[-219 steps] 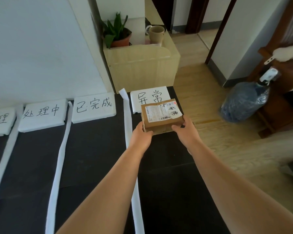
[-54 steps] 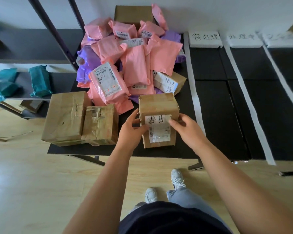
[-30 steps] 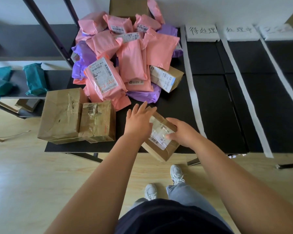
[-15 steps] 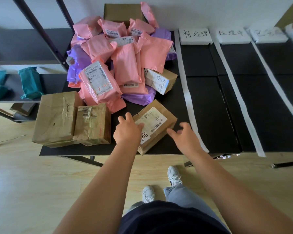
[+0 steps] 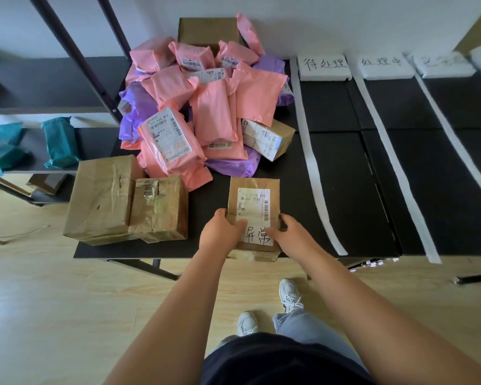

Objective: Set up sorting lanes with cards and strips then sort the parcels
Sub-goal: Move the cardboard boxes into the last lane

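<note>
A small brown cardboard parcel (image 5: 253,190) with a white shipping label and a handwritten note lies at the front edge of the black table (image 5: 342,162). My left hand (image 5: 221,232) grips its near left corner, thumb on top. My right hand (image 5: 290,234) grips its near right corner. Behind it rises a heap of pink and purple mailer bags (image 5: 206,107). White strips (image 5: 311,162) divide the table into lanes, headed by white cards (image 5: 324,66) with handwritten characters at the far edge.
Two larger taped brown boxes (image 5: 128,201) stand at the table's front left. Another small labelled box (image 5: 267,138) leans against the heap. A dark shelf rack with teal packets (image 5: 59,141) is at the left. Wooden floor and my shoes lie below.
The small parcel was turned from a slanted position to straight, label up. Both hands now grip its near corners; half a second ago my right hand was off it.
</note>
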